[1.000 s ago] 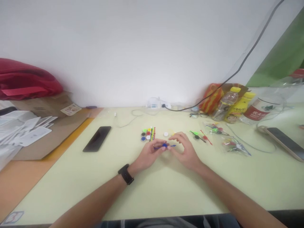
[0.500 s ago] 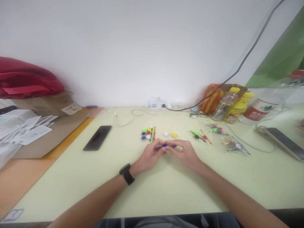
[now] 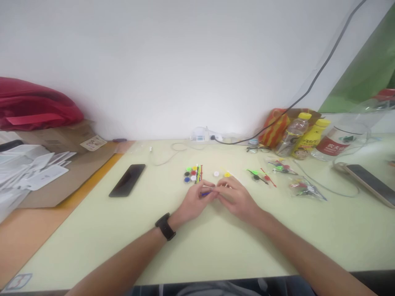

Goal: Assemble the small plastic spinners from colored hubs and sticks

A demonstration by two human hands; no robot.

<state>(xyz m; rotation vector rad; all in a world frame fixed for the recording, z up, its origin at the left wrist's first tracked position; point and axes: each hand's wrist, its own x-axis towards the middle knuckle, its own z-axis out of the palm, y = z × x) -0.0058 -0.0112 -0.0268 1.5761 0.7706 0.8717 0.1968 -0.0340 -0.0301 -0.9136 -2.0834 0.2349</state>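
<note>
Just in front of the small plastic parts, my left hand (image 3: 194,200) and my right hand (image 3: 239,200) meet at the fingertips. Both are closed on a slim blue plastic arrow (image 3: 205,194), mostly hidden by the fingers. Beyond my left hand lie several coloured discs (image 3: 187,179) beside a row of thin arrows (image 3: 198,174). A white disc (image 3: 216,174) and a yellow disc (image 3: 227,174) are behind my fingers. To the right of my right hand, a black disc (image 3: 256,177) and a red arrow (image 3: 268,178) lie near green pieces (image 3: 252,171).
Clear bags of coloured parts (image 3: 305,189) lie to the right, near a phone (image 3: 370,184) and bottles (image 3: 311,139). Another phone (image 3: 127,181) rests at left, beside cardboard (image 3: 46,195) with white cards. Glasses (image 3: 258,149) and a black cable (image 3: 237,142) are at the back.
My right fingers have shifted and closed in over the blue arrow's middle. Less of the blue now shows, and its right end is hidden. My left hand is nearly unmoved.
</note>
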